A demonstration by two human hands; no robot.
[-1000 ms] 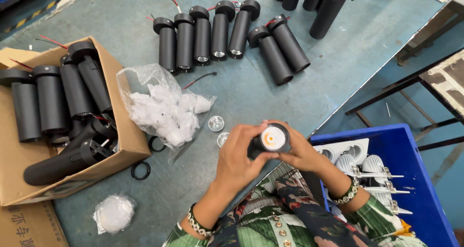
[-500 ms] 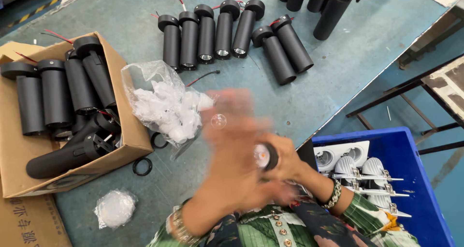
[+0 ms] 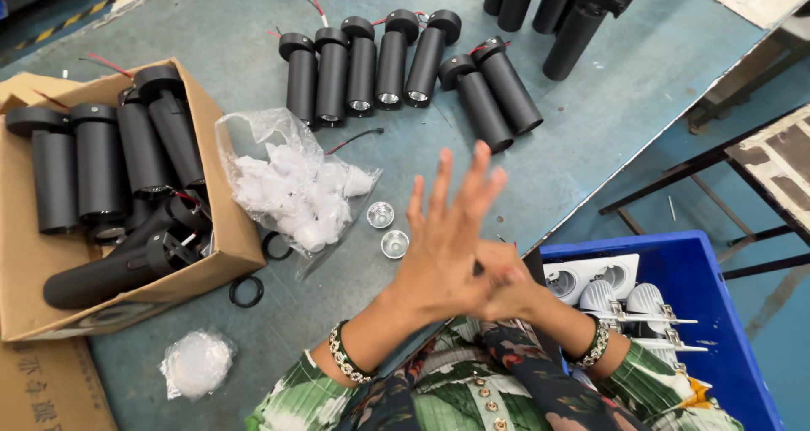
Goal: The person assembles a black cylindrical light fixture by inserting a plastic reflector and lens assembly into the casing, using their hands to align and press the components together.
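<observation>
I see my left hand [image 3: 447,245] flat, fingers spread, pressed over my right hand [image 3: 506,287], hiding what it grips. Two clear lenses [image 3: 387,229] lie just beside them on the desk [image 3: 591,135].

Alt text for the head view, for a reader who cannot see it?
A person's left hand, fingers spread, presses flat over the right hand, which grips a mostly hidden dark thing. On the grey table lie a row of black tubes, a bag of white pieces, two small lenses and a box of tubes.
</observation>
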